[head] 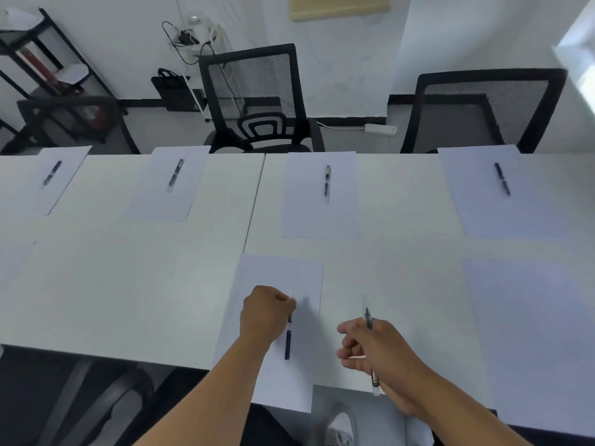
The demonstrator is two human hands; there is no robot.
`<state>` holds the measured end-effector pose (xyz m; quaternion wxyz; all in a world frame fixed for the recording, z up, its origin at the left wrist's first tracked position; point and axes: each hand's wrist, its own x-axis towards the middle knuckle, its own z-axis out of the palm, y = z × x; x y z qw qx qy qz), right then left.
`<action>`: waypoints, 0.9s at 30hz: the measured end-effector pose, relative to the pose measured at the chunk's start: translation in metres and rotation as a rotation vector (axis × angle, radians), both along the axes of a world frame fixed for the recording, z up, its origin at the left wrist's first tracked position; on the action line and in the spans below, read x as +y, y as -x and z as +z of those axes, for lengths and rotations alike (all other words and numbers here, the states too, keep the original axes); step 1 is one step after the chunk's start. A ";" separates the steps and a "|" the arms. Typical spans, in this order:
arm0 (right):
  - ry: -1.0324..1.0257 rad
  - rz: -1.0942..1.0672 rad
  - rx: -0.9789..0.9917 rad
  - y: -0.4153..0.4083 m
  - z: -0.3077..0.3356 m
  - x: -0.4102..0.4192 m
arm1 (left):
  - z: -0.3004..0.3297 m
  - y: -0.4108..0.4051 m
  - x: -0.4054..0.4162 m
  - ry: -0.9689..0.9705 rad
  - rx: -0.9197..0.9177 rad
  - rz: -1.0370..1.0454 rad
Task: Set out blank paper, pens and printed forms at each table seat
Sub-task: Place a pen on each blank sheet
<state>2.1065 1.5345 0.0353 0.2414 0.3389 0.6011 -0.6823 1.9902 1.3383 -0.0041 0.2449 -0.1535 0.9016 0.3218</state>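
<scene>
Here the left hand (267,313) pinches a pen (287,344) lying on the near sheet (280,272); it wants laying straight down the middle, as on the far sheets (320,217), before letting go. To the right, the right hand (373,347) curls round a second pen (370,349), presumably for the bare sheet (528,317) beside it. No printed forms are visible, and the fingertips are hidden.
</scene>
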 end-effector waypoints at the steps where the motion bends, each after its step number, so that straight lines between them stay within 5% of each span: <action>1: 0.001 -0.006 -0.007 -0.001 -0.002 0.001 | -0.002 0.000 0.001 0.021 -0.003 -0.013; 27: 0.033 -0.066 -0.007 -0.021 -0.006 0.023 | -0.018 -0.002 0.012 0.111 0.028 -0.042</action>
